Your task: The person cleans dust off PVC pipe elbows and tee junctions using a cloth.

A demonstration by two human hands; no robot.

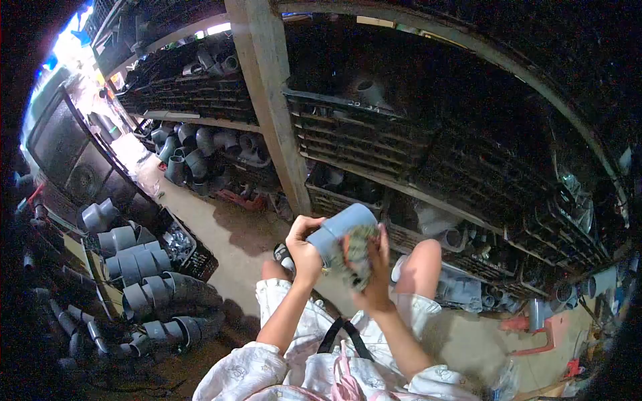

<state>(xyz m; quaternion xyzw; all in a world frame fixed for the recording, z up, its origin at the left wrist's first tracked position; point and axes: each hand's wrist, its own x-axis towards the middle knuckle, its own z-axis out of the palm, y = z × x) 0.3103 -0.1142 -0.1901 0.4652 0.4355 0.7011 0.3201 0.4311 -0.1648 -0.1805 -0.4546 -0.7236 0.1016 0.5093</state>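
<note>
My left hand (306,248): curled around the grey pipe fitting (342,228).
My right hand (376,271): pressing a rumpled cloth (357,259) to its side (blurry, that bit).
Pipe fitting: tilted, between my 2 hands, above my lap.
Left floor: more grey fittings (139,264) beside 1 black crate (187,246).

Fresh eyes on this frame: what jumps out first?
The blue-grey plastic pipe fitting near centre, gripped by the left hand while the right hand holds a blurred, mottled green-grey cloth against it. Then the grey plastic pipe fittings piled at lower left, and the glaring daylight at upper left.
</note>
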